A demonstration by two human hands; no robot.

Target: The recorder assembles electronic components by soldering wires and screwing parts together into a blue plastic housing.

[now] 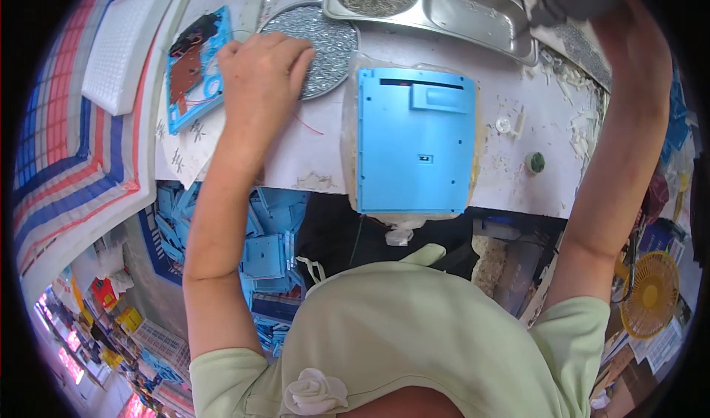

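My left hand (262,66), its fingers curled and their tips partly hidden, is over the edge of a round tray of small silvery metal parts (325,55). What it holds, if anything, does not show. Just left of it lies an open blue plastic casing (177,115) with a brown board and dark wires inside. My right hand (592,0) reaches to the far right, dark and blurred at the rim, its fingers not readable. In front of me a flat light-blue plastic panel (399,144) with a slot and small holes rests on a clear-wrapped pad.
A steel compartment tray (473,15) with small metal pieces stands at the back. White plastic scraps (584,122) and a small green-topped pot (534,163) are at right. Below the table are many blue parts (266,255); a yellow fan (651,292) stands at lower right.
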